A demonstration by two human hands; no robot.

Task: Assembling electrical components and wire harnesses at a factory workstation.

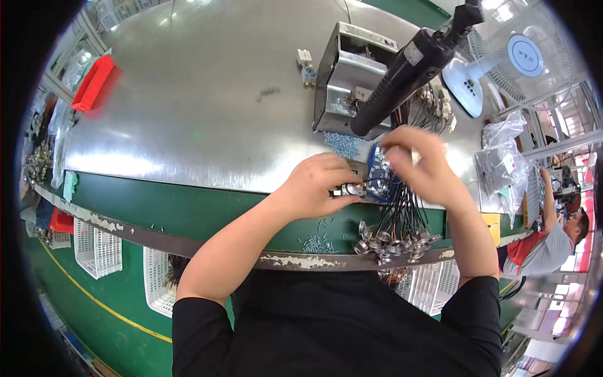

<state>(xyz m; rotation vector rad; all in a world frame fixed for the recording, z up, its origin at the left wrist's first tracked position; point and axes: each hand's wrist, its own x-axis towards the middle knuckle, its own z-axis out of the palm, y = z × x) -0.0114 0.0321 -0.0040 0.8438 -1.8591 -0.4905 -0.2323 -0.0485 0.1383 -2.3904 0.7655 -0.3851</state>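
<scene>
My left hand point(323, 185) pinches a small part with a round metal face point(353, 189) and a dark wire, just above the bench's front strip. Close to it, my right hand point(421, 163) is raised over a blue-edged tray point(372, 164) of small metal parts; motion smears its fingers, and whether they hold anything is unclear. A black cylindrical power screwdriver point(405, 78) slants down toward a pile of blue screws point(342, 144) beyond my hands. Below my right hand lies a bundle of black wires point(405, 210) with round metal ends point(392, 245) gathered at the bench edge.
A metal box-shaped machine point(352, 69) stands behind the screws. Loose silver screws point(317, 244) lie on the green strip. A red bin point(93, 83) sits far left, a white fan point(524, 56) far right beside plastic bags point(505, 157). Another person point(546, 242) works at right.
</scene>
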